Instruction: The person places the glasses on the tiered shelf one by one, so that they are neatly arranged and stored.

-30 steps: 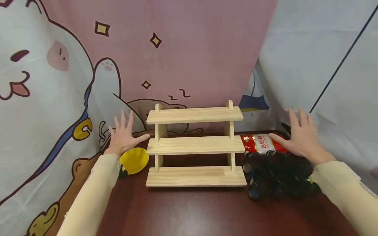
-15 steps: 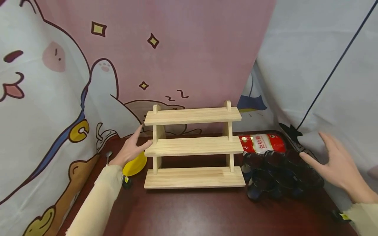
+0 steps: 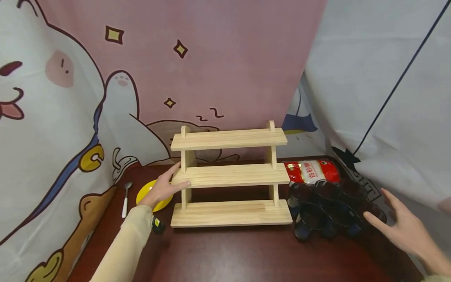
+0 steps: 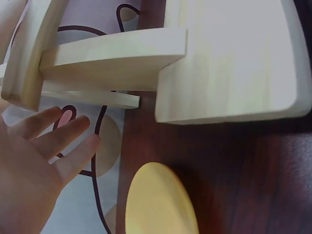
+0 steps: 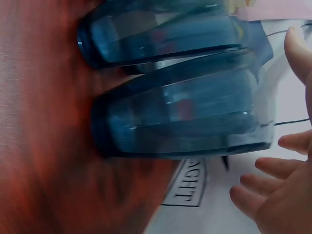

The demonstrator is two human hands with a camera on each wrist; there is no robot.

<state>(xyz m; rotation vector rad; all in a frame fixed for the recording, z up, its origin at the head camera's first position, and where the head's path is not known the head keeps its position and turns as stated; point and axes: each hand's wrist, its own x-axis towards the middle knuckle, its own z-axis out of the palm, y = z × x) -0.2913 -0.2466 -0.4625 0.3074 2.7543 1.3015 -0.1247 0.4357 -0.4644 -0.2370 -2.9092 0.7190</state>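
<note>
the left hand (image 3: pixel 163 190), fingers extended, gripping nothing, is at the left end of the three-tier wooden rack (image 3: pixel 232 175) on the tabletop (image 3: pixel 253 252); the right hand (image 3: pixel 405 226), spread and empty, is near blue drinking glasses (image 3: pixel 340 215).

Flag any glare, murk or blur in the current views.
Head: pale sheen on the table's front, with the dark glasses merging together; left wrist: the shelf's nearest board looks washed out; right wrist: dim, with the tabletop smeared and its grain hard to read.
</note>
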